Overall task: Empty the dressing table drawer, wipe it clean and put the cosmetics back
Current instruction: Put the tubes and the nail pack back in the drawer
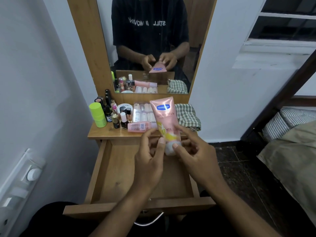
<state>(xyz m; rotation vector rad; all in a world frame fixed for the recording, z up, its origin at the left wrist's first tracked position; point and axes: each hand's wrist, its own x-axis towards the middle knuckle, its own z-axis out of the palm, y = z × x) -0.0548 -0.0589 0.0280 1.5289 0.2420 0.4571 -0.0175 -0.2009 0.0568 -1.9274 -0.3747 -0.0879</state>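
A pink lotion tube with a blue label stands cap-down above the open wooden drawer. My left hand and my right hand both pinch it near its white cap, thumbs on the front. The drawer's inside is bare wood. On the dressing table top stand a lime-green bottle, several small nail-polish and lipstick items, a clear case of small bottles and a lying pink bottle. A green checked cloth lies at the right of the top.
A mirror rises behind the table top and reflects a person and the items. White walls close in on both sides; a switch panel is on the left wall. A bed stands at the right, above a dark floor.
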